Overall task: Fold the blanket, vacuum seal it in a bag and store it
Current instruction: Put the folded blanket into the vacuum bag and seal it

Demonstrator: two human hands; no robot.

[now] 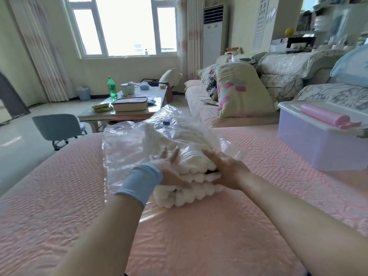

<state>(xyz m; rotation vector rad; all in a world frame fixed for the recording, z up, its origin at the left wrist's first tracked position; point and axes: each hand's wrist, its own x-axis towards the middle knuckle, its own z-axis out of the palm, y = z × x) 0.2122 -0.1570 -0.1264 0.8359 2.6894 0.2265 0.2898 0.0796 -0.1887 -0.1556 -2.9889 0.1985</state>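
**Folded blanket lying half inside the vacuum bag**

A folded white blanket (187,188) with a bumpy, bubble-like texture is lying on the pink quilted bed cover (59,196), its far part sitting inside a clear plastic vacuum bag (123,144) while its near folded edge is sticking out of the bag's mouth. A blue valve cap (166,122) is showing on the bag's upper face.

The left hand (169,170), wearing a pale blue wristband (142,181), is resting on the blanket's left side, fingers (174,154) spread wide and flat under the plastic. The right hand (227,170) is pressing against the blanket's right side, its fingers partly tucked between the folded layers, gripping the bundle.

A translucent storage box (318,144) with a pink roll (324,116) on its lid is sitting well apart, to the right on the bed.
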